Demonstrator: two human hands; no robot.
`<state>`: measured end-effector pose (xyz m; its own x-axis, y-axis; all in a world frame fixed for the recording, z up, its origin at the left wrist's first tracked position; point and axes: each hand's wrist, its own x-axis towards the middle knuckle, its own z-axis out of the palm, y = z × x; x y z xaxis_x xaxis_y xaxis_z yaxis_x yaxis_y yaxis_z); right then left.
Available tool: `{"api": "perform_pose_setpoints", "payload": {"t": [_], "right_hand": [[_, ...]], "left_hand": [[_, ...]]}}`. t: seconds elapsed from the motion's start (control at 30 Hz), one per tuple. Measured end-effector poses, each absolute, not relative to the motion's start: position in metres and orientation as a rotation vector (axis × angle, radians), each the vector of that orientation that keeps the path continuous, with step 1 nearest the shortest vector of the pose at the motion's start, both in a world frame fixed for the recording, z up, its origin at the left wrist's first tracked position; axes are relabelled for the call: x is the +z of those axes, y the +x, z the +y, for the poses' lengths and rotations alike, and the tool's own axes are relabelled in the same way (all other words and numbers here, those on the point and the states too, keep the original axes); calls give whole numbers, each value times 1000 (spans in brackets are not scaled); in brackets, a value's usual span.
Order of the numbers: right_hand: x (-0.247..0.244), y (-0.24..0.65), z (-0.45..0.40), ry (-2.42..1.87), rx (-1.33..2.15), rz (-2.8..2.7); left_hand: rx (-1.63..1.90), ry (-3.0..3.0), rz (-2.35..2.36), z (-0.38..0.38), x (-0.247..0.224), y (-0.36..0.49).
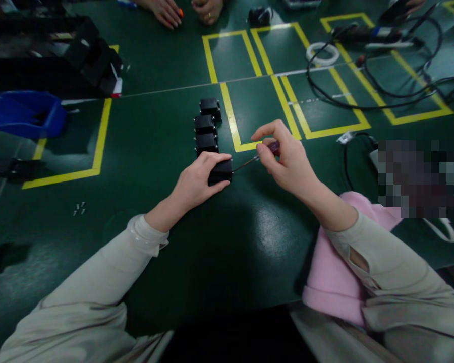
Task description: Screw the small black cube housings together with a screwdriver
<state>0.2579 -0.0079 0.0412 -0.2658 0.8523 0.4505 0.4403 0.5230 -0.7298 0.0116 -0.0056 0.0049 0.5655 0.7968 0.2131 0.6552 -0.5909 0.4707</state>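
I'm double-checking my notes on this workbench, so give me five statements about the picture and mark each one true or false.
1. The left hand grips a black block while the right hand holds a screwdriver. True.
2. The screwdriver points away from the black block. False: its tip is at the block's right side.
3. Small screws lie loose on the green tabletop. True.
4. The small screws lie to the right of the right hand. False: they lie left of the left hand.
5. The right sleeve covers part of a pink cloth. True.
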Motion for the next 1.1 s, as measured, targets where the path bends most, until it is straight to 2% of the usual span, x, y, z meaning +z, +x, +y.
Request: {"api": "perform_pose_setpoints", "payload": {"t": [1.1], "right_hand": [[38, 258, -8, -1025, 495, -1914]], "left_hand": [[597, 2480, 1190, -6, 4, 12]]}}
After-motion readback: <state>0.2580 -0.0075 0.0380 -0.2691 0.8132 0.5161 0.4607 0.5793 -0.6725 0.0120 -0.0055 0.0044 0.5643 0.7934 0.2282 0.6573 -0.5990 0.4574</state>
